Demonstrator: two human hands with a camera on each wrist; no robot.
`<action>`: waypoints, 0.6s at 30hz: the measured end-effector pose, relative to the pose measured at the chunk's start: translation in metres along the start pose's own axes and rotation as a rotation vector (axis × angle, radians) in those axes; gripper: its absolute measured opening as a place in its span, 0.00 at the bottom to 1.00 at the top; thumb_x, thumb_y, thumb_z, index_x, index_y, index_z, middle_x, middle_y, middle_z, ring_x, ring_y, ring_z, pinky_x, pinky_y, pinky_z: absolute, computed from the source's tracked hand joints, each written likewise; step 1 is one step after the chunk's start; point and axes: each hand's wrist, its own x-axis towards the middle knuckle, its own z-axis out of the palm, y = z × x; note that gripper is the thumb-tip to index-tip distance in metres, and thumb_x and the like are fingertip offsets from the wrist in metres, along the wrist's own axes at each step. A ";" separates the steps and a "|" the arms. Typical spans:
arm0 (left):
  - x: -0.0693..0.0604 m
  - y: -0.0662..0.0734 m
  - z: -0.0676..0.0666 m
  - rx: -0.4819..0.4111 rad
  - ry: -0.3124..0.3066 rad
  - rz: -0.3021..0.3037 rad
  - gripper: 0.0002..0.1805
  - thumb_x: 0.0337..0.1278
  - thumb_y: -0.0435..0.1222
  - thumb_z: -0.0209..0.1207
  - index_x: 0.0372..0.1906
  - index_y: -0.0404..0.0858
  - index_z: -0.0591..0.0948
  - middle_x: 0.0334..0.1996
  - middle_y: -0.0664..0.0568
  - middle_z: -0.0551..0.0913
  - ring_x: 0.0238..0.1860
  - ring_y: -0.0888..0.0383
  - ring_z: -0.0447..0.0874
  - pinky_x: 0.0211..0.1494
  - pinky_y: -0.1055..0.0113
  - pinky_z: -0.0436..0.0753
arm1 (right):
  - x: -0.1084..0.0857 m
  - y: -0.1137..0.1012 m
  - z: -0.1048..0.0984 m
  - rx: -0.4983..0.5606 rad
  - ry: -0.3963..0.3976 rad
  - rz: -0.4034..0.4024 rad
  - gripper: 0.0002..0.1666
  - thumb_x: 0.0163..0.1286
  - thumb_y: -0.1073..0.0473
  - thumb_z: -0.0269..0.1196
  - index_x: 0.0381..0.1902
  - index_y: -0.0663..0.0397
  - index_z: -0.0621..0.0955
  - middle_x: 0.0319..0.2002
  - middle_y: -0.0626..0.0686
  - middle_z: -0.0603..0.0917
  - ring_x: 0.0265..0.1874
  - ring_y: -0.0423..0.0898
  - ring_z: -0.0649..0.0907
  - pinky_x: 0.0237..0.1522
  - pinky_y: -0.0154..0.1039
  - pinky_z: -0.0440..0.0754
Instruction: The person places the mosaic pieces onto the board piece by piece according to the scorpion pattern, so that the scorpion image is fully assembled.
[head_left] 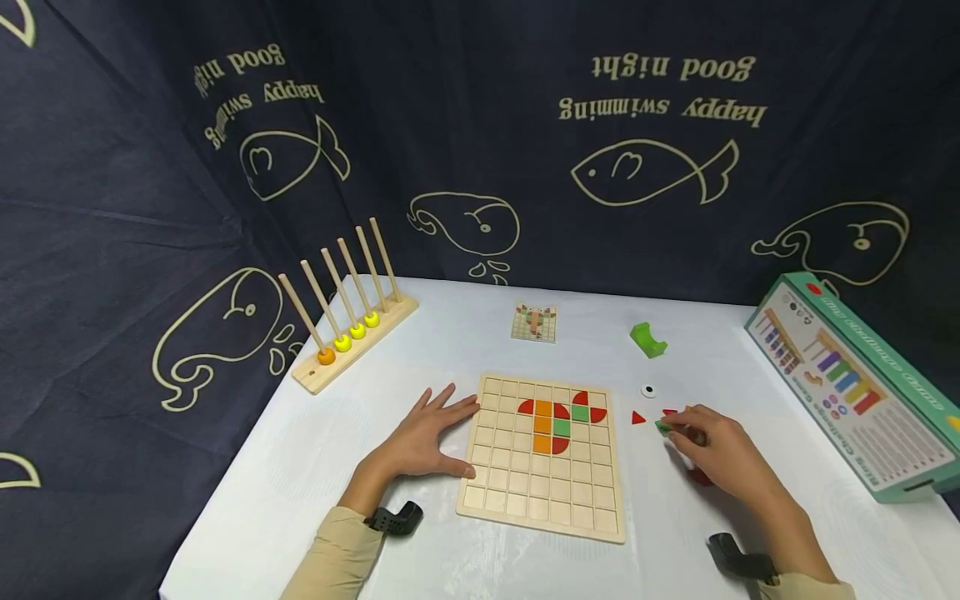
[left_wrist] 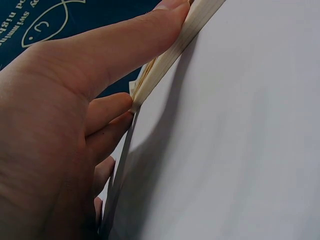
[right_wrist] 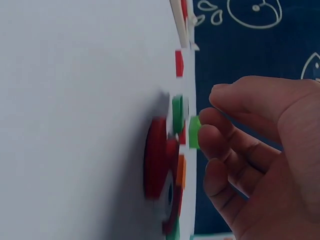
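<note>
A wooden grid board (head_left: 517,506) lies on the white table, with red quarter-round, orange square and green square pieces in its upper cells. My left hand (head_left: 422,442) spreads its fingers along the board's left side, the thumb touching the edge; the left wrist view shows the thumb (left_wrist: 135,47) against the wooden rim (left_wrist: 165,62). To the right, my right hand (head_left: 716,450) hovers over loose pieces with fingers loosely bent. Its fingertips are near a green piece (head_left: 663,427); the right wrist view shows a gap between them and the green piece (right_wrist: 177,114). Red pieces (right_wrist: 156,157) lie below, partly hidden by the hand in the head view.
A peg stand (head_left: 355,354) with orange and yellow rings is at the back left. A small pattern card (head_left: 535,323), a light-green curved block (head_left: 648,340) and a round eye piece (head_left: 648,391) lie beyond the board. A green box (head_left: 855,383) stands at the right.
</note>
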 end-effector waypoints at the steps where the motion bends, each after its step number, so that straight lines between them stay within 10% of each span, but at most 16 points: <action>1: 0.000 0.000 0.000 0.001 0.001 0.001 0.57 0.34 0.69 0.66 0.72 0.45 0.65 0.72 0.57 0.61 0.74 0.46 0.44 0.73 0.44 0.40 | -0.002 0.002 -0.001 -0.007 0.005 0.002 0.14 0.61 0.63 0.68 0.46 0.54 0.85 0.33 0.46 0.79 0.29 0.44 0.73 0.27 0.35 0.73; 10: 0.000 -0.003 0.002 0.003 0.009 0.011 0.57 0.34 0.71 0.64 0.72 0.45 0.65 0.72 0.57 0.61 0.74 0.45 0.44 0.72 0.43 0.40 | -0.018 0.021 -0.011 -0.037 0.035 0.002 0.14 0.61 0.62 0.68 0.45 0.54 0.85 0.40 0.49 0.82 0.37 0.46 0.77 0.37 0.39 0.79; 18: -0.001 -0.003 0.002 -0.001 0.008 0.007 0.57 0.35 0.70 0.64 0.72 0.45 0.66 0.72 0.57 0.61 0.74 0.45 0.44 0.73 0.45 0.39 | -0.029 0.031 -0.014 -0.028 0.036 0.040 0.17 0.56 0.64 0.71 0.45 0.57 0.85 0.38 0.50 0.82 0.29 0.44 0.74 0.26 0.33 0.74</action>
